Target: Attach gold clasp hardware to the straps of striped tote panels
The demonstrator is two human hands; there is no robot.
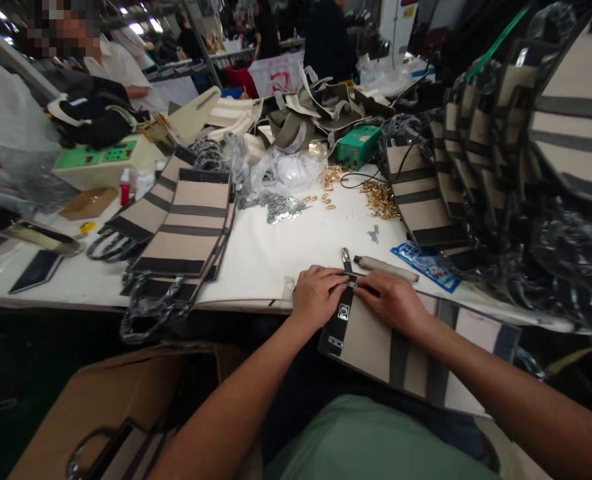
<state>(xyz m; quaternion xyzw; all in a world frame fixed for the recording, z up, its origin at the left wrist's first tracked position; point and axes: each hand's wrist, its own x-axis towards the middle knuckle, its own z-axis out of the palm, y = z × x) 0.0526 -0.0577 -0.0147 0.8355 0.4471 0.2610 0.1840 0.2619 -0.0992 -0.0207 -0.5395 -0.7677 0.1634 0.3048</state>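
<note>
Striped panel (369, 333) overhangs the tabletop's (309, 243) near edge, right of center. Left hand (319, 293) and right hand (395, 300) meet at its dark far-left corner, fingers bent around a small metal fitting (353, 283); can't tell if pinching or just pressing.

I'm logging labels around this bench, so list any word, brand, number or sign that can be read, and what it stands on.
No text can be read with certainty.
Blue packet: pale print, too blurred to read.
Plastic bin: red mark, not legible.
Cream machine: markings on its green face, too small.
Yellow sticker at the back: too small.
Striped panel under the hands: no lettering that I can make out.
</note>
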